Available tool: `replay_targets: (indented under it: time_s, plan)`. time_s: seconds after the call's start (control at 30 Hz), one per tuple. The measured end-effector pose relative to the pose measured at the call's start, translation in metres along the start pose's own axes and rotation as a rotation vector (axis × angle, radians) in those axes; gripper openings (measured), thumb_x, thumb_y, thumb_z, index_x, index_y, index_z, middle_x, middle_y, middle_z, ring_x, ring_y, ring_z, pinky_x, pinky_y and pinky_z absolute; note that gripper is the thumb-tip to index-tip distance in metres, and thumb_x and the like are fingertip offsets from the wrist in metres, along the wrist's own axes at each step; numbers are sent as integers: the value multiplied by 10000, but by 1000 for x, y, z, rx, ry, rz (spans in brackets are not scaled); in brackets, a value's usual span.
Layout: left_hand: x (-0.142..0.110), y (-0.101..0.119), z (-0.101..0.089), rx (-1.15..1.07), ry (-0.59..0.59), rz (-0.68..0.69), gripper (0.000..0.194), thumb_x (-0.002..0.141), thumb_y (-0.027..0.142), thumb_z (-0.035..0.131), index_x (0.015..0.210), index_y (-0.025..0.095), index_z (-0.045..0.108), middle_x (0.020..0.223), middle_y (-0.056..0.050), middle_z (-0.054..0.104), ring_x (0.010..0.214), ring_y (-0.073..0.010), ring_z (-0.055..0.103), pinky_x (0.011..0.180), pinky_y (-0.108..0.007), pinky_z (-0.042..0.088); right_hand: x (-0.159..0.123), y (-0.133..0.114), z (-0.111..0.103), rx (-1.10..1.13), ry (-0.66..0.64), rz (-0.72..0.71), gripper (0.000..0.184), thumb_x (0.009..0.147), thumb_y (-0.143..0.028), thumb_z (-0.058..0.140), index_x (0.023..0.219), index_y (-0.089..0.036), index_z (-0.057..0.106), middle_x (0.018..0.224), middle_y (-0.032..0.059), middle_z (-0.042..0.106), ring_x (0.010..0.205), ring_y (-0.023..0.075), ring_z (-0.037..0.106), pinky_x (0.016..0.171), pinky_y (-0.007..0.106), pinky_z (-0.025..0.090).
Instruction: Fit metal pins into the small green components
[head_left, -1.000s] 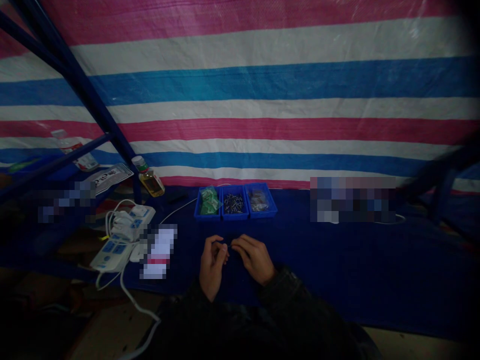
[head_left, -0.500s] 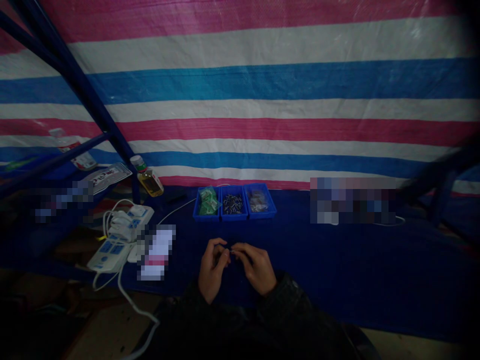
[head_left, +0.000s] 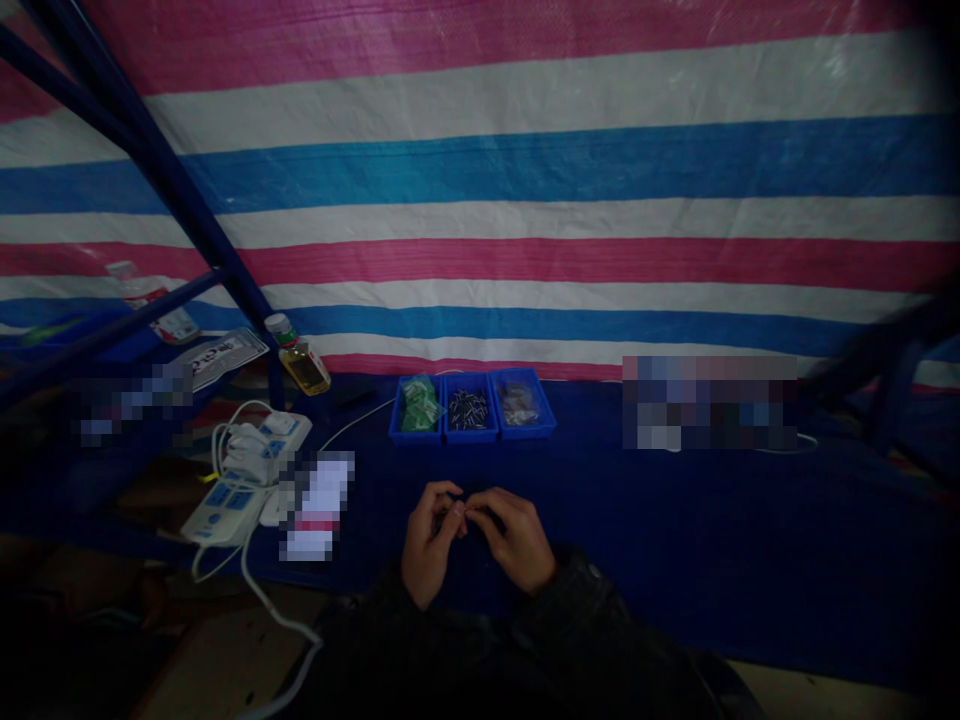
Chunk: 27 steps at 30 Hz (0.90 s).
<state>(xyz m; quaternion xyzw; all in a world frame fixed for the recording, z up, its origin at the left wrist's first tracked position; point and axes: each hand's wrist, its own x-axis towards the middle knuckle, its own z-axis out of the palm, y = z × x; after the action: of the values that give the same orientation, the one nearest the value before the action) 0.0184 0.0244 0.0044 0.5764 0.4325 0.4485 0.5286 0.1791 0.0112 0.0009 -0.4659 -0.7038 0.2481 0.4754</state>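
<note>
Pinching a tiny part, the left hand and right hand meet at the fingertips.

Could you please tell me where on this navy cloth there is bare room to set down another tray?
Bare navy cloth spreads right of your right hand, below the blurred item. A narrower strip runs between the blue trays and that hand. The left side is crowded with power strips, white cables and a blurred white package.
</note>
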Motion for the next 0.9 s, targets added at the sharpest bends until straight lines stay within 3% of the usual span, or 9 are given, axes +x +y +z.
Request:
replay_targets:
  time_s: [0.53,0.73,0.9]
  plan:
    - [-2,8,3,-61,-10,-27,259,959,424,595,1073,193,566,670,30,585,629,-145,553,647,-265,437,-4,4,2,45,-2,55,140,1013,-262,525,959,-234,652,883,29,721,821,179,690,781,277,518]
    - [-2,9,3,-63,-5,-32,273,950,432,607,1083,197,569,673,29,589,633,-148,565,644,-264,439,-2,1,0,-11,-27,42,239,1039,-282,467,877,-234,637,806,25,702,757,174,674,752,278,498]
    - [-1,5,2,-75,-7,-18,247,960,414,597,1068,195,564,673,33,585,628,-140,559,640,-259,440,-4,-2,0,28,-4,61,108,1003,-240,528,1021,-237,635,896,25,725,823,177,700,775,266,515]
